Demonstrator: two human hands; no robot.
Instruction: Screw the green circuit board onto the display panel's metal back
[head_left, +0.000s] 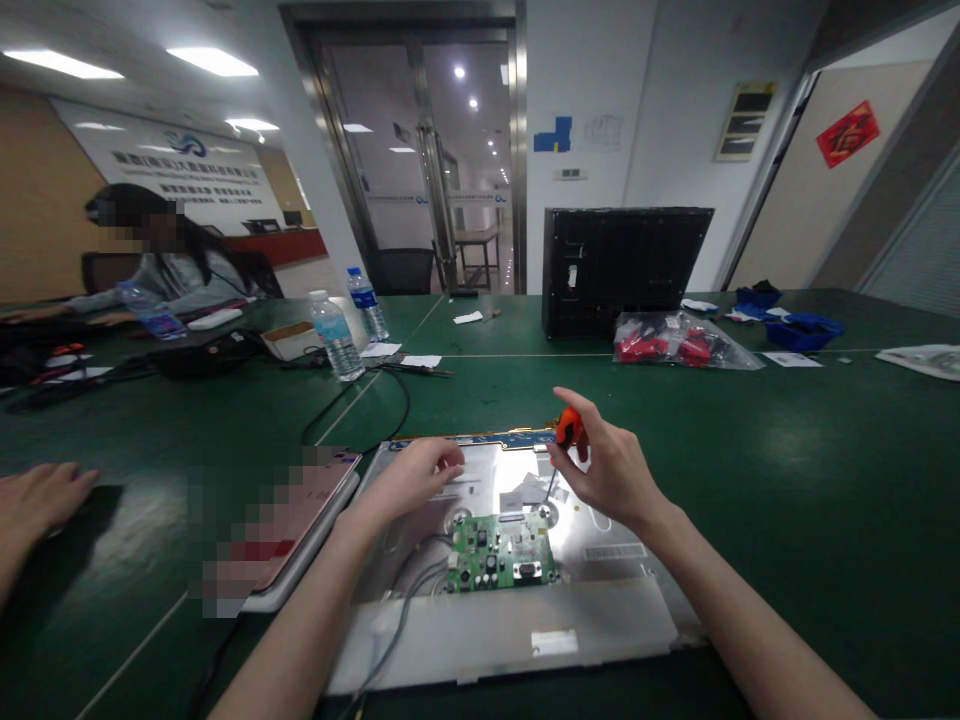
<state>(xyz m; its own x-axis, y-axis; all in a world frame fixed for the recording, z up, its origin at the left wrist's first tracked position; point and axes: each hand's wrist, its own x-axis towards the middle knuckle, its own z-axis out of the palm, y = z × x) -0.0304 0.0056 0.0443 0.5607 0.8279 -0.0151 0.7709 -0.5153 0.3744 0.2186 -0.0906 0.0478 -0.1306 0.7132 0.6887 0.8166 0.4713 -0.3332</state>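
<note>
My right hand (615, 470) is closed round the orange-and-black handle of a screwdriver (568, 428). Its thin shaft slants down to the upper right corner of a green circuit board (499, 552). That board sits on the metal back of a flat display panel (615, 610), with grey cables running off its left side. Over the panel's upper left part is my left hand (424, 472), its fingers loosely curled and nothing visible in them. Along the panel's far edge runs a narrow blue circuit strip (517, 439).
Left of the panel lies a pink-screened device (307, 520); another person's hand (45, 500) rests beyond it. Water bottles (336, 335) and cables stand farther back. A black monitor housing (626, 270) and a plastic bag with red items (682, 342) are at the back right. A person sits at far left.
</note>
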